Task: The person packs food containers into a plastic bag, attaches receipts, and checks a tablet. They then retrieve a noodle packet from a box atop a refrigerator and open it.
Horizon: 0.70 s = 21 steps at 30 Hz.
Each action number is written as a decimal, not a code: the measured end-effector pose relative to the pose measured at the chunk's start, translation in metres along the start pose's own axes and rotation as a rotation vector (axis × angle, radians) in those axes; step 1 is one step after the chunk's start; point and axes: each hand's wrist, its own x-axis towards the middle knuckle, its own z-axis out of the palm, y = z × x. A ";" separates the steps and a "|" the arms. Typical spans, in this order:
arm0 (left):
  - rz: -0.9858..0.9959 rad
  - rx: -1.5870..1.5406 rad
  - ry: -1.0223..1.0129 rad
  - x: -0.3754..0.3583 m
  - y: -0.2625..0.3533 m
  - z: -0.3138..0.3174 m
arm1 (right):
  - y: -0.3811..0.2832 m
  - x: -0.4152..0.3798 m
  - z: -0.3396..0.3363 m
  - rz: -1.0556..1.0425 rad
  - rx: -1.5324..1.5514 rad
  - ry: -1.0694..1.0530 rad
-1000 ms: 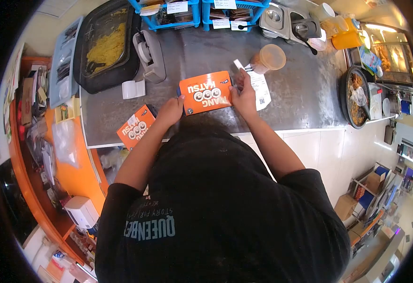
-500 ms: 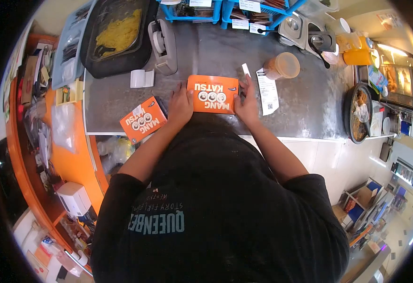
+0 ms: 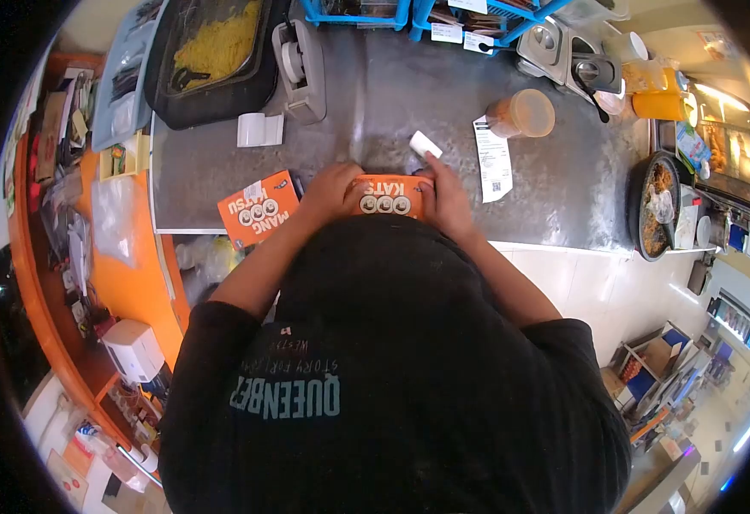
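An orange food box [image 3: 385, 202] printed "Katsu" is held between my two hands at the counter's near edge, its lower part hidden by the black shirt. My left hand [image 3: 330, 190] grips its left side with the fingers curled over the far corner. On the right side, my right hand [image 3: 446, 200] closes round the box. A small white label [image 3: 425, 144] shows at the tip of my right index finger, apparently stuck to it. Left of my left hand lies a second orange box [image 3: 258, 209] with a white slip on top. A printed receipt [image 3: 495, 163] lies right of my right hand.
Behind are a tape dispenser [image 3: 304, 81], a curled white paper piece [image 3: 260, 131] and a black tray of yellow food [image 3: 218, 51]. A lidded tub [image 3: 529, 113] touches the receipt. Blue baskets [image 3: 405, 15] and metal containers [image 3: 555, 47] line the back; a black pan [image 3: 651, 206] is far right.
Both hands have drawn the box closer to my body, so the shirt now covers its near part. The white label at my right index finger has turned and shows more of its surface.
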 end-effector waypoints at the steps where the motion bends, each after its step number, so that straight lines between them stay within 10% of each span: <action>1: -0.110 -0.122 -0.019 -0.002 0.010 -0.004 | -0.002 -0.003 0.002 -0.037 0.047 0.052; 8: -0.035 -0.680 0.168 -0.014 -0.003 0.003 | -0.019 -0.003 -0.002 0.168 0.432 0.078; 15: -0.070 -0.470 0.340 0.003 -0.007 0.028 | 0.003 0.004 0.024 0.107 0.120 0.172; 21: -0.030 -0.649 0.372 0.009 -0.021 0.046 | 0.003 0.007 0.038 0.241 0.439 0.070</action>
